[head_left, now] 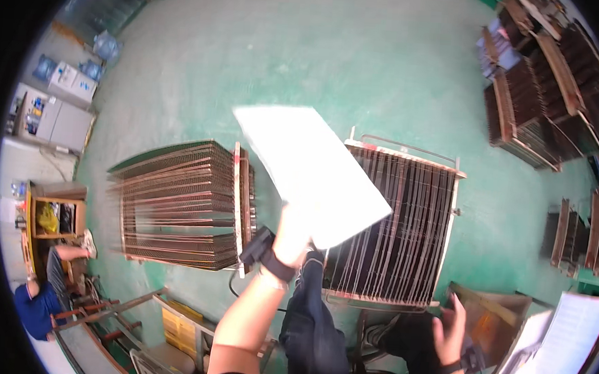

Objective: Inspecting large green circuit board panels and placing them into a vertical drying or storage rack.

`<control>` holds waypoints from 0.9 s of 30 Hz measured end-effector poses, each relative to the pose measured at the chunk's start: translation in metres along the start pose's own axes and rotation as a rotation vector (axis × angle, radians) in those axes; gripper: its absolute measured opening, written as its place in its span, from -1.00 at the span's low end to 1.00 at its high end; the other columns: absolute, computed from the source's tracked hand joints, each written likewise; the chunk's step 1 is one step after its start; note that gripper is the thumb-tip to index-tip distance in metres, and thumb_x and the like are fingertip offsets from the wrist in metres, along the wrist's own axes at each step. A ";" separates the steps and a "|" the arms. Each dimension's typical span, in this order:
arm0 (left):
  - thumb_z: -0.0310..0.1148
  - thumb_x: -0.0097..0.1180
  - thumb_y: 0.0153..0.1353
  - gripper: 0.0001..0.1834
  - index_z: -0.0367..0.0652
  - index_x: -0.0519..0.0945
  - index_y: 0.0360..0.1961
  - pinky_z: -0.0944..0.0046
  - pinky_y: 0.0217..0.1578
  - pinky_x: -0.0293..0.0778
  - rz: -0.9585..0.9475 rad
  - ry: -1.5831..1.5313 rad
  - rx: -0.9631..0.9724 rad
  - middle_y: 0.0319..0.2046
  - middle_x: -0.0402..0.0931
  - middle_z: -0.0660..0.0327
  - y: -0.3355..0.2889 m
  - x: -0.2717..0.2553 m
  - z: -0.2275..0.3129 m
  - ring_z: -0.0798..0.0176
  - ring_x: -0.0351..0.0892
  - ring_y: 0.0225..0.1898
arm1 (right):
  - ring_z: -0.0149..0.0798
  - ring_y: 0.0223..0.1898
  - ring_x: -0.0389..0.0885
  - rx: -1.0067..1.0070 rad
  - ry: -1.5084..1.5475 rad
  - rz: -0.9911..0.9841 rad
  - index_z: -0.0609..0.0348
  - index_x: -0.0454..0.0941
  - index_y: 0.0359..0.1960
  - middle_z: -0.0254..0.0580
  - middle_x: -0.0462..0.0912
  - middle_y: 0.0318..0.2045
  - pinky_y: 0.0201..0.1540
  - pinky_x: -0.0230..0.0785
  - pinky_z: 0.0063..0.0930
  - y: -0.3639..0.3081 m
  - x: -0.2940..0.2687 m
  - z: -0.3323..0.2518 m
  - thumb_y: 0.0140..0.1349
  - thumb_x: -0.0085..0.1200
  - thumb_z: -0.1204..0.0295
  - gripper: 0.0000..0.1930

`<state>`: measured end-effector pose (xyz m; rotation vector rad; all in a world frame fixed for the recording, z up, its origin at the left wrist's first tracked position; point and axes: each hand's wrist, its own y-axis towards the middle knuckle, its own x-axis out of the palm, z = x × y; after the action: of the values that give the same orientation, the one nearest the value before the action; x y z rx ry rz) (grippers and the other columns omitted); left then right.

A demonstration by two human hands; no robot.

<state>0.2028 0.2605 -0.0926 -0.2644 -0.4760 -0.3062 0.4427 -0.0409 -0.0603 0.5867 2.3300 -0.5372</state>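
Observation:
My left hand (294,231) grips a flat white sheet (321,171) by its near edge; glare and blur hide part of the fingers. The sheet hangs tilted in front of me, over the gap between two racks, and covers a corner of the right one. That right rack (400,227) bears many thin dark slats or wire shelves set close together. In the left rack (175,207), mesh shelves fan out in layers. My right hand (450,331) is low at the right, fingers apart, holding nothing, near a stack of white sheets (560,347).
More racks (534,109) stand at the far right, with smaller ones (571,234) below. A metal-framed cart (127,307) is at the lower left. Beyond it a person in dark blue (38,308) sits by a wooden cabinet (57,217). White appliances (63,124) line the left wall.

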 end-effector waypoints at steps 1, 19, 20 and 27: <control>-0.39 0.01 0.18 -0.80 -0.26 0.50 -0.20 0.41 -0.25 0.41 0.015 -0.054 -0.152 -0.32 0.50 0.31 -0.028 0.027 0.013 0.45 0.47 -0.28 | -0.10 0.06 0.39 -0.072 0.059 -0.022 0.19 0.02 0.27 -0.01 0.16 0.21 0.07 0.29 -0.27 -0.004 0.005 -0.013 -0.06 0.15 0.62 -0.19; -0.12 -0.17 0.32 -0.49 -0.27 0.21 0.15 0.26 0.10 0.18 -0.582 0.356 -0.099 0.13 0.24 0.10 -0.275 0.168 0.081 0.25 0.26 0.12 | -0.35 -0.08 0.45 -0.102 0.959 0.199 0.37 0.36 0.02 -0.16 0.50 -0.08 -0.02 0.31 -0.44 -0.170 -0.144 -0.037 0.24 -0.01 0.38 -0.62; -0.28 -0.10 0.30 -0.53 -0.32 0.21 0.14 0.30 0.09 0.20 -0.573 0.315 -0.159 0.11 0.28 0.08 -0.286 0.178 0.086 0.28 0.30 0.10 | -0.34 -0.09 0.46 -0.112 0.928 0.212 0.39 0.36 0.02 -0.13 0.50 -0.08 -0.03 0.32 -0.44 -0.176 -0.147 -0.036 0.24 0.00 0.35 -0.60; -0.43 0.06 0.19 -0.55 -0.35 0.27 0.07 0.33 -0.02 0.34 -0.562 0.285 -0.242 -0.10 0.48 0.09 -0.308 0.186 0.085 0.32 0.47 -0.09 | -0.34 -0.11 0.48 -0.084 1.112 0.475 0.45 0.37 -0.01 -0.08 0.52 -0.10 -0.05 0.32 -0.48 -0.207 -0.160 -0.027 0.27 -0.05 0.36 -0.62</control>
<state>0.2186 -0.0378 0.1245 -0.3133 -0.2215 -0.9405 0.4260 -0.2373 0.1130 1.6494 2.9861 0.1997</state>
